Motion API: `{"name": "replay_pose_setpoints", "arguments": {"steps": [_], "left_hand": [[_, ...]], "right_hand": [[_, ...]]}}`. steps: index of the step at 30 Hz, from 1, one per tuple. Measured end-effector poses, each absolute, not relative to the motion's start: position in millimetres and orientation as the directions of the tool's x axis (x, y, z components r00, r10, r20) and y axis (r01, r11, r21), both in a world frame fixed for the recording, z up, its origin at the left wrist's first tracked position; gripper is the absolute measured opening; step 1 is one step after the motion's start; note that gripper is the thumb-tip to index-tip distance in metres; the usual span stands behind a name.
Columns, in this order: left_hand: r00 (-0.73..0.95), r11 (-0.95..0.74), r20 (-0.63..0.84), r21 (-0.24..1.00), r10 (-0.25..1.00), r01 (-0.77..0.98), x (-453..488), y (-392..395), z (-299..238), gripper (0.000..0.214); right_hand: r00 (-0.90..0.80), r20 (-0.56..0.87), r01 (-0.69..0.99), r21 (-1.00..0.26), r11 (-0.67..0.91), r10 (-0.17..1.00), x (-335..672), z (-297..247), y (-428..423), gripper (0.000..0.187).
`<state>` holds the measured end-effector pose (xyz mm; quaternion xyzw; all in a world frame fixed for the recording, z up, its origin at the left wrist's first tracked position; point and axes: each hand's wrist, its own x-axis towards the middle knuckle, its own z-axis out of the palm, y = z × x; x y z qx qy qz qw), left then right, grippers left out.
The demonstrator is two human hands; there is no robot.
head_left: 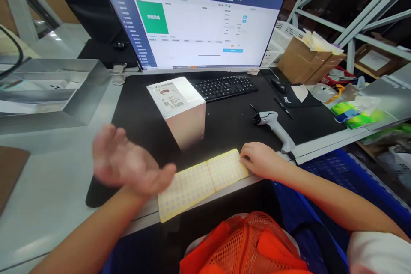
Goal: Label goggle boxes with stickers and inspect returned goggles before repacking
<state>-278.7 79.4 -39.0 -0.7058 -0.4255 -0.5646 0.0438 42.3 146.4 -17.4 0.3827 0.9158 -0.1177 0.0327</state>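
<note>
My left hand (130,165) is raised palm up over the front left of the black desk mat, fingers spread, slightly blurred and holding nothing. Curled at the right end of a yellow sticker sheet (189,184), my right hand (258,159) has its fingertips closed on that edge. Rows of small pale labels cover the sheet, which has a crease across its middle and overhangs the table's front edge. Behind it stands a white box (186,115) with a picture of glasses and a barcode label on top. A white barcode scanner (272,126) lies beyond my right hand.
A monitor (205,21) stands at the back, with a black keyboard (226,87) before it. The mouse (278,86), a pen (284,108) and a cardboard box (305,60) are to the right. A grey metal tray (86,90) sits left. Below right is a blue crate (340,180).
</note>
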Motion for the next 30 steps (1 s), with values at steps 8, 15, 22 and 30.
{"name": "replay_pose_setpoints", "arguments": {"steps": [8, 15, 22, 30], "left_hand": [[0.705, -0.786, 0.351, 0.335, 0.616, 0.520, -229, 57, -43, 0.033], [0.681, -0.685, 0.200, 0.443, 0.705, 0.579, -235, 66, -55, 0.043], [0.685, -0.699, 0.216, 0.424, 0.696, 0.576, -233, 63, -53, 0.041], [0.682, -0.697, 0.216, 0.419, 0.699, 0.582, -232, 62, -56, 0.043]], "right_hand": [[-0.714, -0.177, 0.699, -0.142, 0.701, 0.677, 38, -15, 145, 0.021], [-0.753, -0.152, 0.658, -0.217, 0.721, 0.641, 44, -14, 149, 0.015], [-0.762, -0.177, 0.637, -0.030, 0.771, 0.623, 41, -14, 141, 0.022], [-0.732, -0.194, 0.647, 0.103, 0.756, 0.653, 33, -16, 135, 0.022]]}}
